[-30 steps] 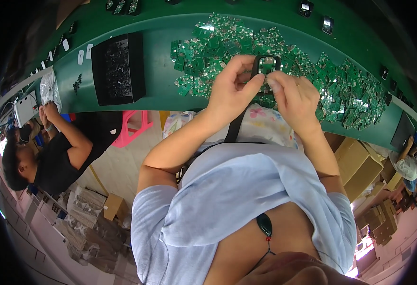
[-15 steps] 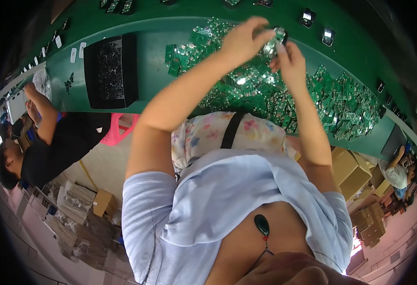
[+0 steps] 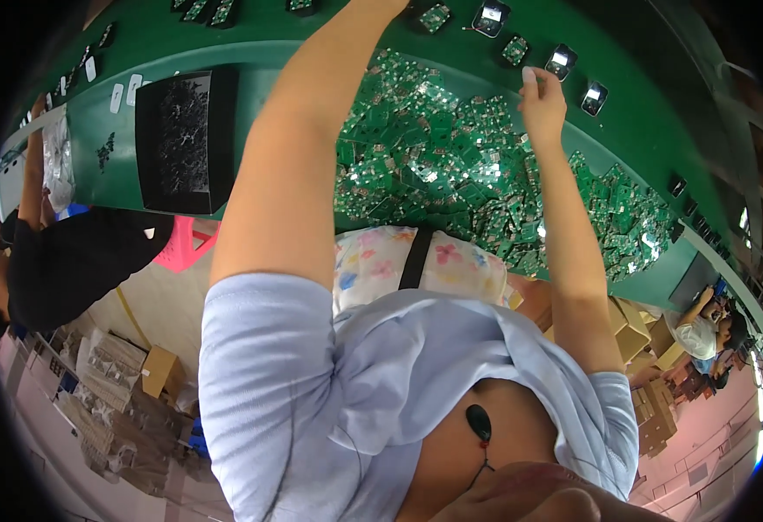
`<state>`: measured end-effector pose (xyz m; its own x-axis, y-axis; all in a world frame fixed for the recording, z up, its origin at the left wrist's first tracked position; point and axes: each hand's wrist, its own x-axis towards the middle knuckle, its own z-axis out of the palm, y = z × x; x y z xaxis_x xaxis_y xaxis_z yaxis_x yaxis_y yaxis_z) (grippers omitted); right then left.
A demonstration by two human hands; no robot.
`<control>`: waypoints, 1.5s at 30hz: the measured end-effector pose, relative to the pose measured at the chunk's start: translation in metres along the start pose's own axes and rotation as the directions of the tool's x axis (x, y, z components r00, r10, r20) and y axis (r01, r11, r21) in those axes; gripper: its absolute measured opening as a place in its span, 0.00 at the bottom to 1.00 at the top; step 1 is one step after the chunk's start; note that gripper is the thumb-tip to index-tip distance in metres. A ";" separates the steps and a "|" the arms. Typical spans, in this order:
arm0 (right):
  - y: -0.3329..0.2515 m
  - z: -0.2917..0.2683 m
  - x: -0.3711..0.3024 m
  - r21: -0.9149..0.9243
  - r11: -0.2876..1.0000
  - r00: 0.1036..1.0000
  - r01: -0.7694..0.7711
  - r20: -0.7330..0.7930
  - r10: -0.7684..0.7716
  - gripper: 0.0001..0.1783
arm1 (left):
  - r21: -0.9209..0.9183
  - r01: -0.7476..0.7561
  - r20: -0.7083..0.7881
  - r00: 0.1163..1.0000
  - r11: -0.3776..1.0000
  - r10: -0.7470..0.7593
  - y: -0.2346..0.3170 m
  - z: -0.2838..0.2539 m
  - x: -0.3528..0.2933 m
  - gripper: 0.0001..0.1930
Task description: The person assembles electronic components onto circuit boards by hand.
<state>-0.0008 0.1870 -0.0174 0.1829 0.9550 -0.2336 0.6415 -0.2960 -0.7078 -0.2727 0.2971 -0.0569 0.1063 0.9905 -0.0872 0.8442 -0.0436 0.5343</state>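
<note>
My left arm [image 3: 299,122] stretches up and away to the top edge of the picture, where its hand is cut off from sight. At the far side of the worktop my right hand [image 3: 542,97] has its fingers loosely bent and apart, with nothing seen in them. Just beyond its fingertips sits a small black housing with a green circuit board [image 3: 515,50] in it. A black housing with a bright face [image 3: 561,62] lies right beside these fingers. Below both arms spreads a wide heap of loose green circuit boards [image 3: 434,165].
On the left stands a black box [image 3: 227,143] of small black parts. More black housings [image 3: 595,98] are spaced along the green strip [image 3: 451,43] at the far side. A person in black [image 3: 77,270] works at the left; another person [image 3: 702,331] is at the far right.
Both hands have come apart from the housing with a circuit board that they held together. My left arm has reached far forward, out of the picture; my right hand has shifted slightly right.
</note>
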 end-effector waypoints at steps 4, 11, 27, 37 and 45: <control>-0.014 0.005 -0.051 0.185 0.966 0.979 0.178 0.061 -0.192 0.18 | -0.029 0.189 -0.351 0.918 0.982 -0.187 -0.011 -0.008 -0.046 0.10; -0.078 0.010 -0.121 -0.001 0.847 0.826 0.531 0.223 -0.518 0.32 | -0.747 0.313 0.108 0.928 0.586 -0.358 0.052 -0.029 -0.185 0.20; -0.029 0.047 -0.089 -0.179 0.660 0.682 0.730 0.128 -0.720 0.16 | -0.763 0.545 0.432 0.830 0.347 -0.353 0.071 -0.017 -0.344 0.11; -0.046 0.087 -0.028 -0.408 0.288 0.486 0.866 0.554 -0.676 0.26 | -0.853 0.516 0.495 0.748 -0.082 -0.443 0.095 -0.053 -0.318 0.14; -0.047 0.043 -0.043 -0.393 0.296 0.481 0.871 0.553 -0.681 0.17 | -0.942 0.327 0.324 0.825 -0.076 -0.463 0.097 -0.058 -0.302 0.12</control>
<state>-0.0704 0.1593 -0.0027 -0.7607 0.6492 0.0008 0.6416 0.7520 -0.1511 -0.2532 0.0011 0.0698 -0.1328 0.7950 -0.5919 -0.5246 0.4503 0.7226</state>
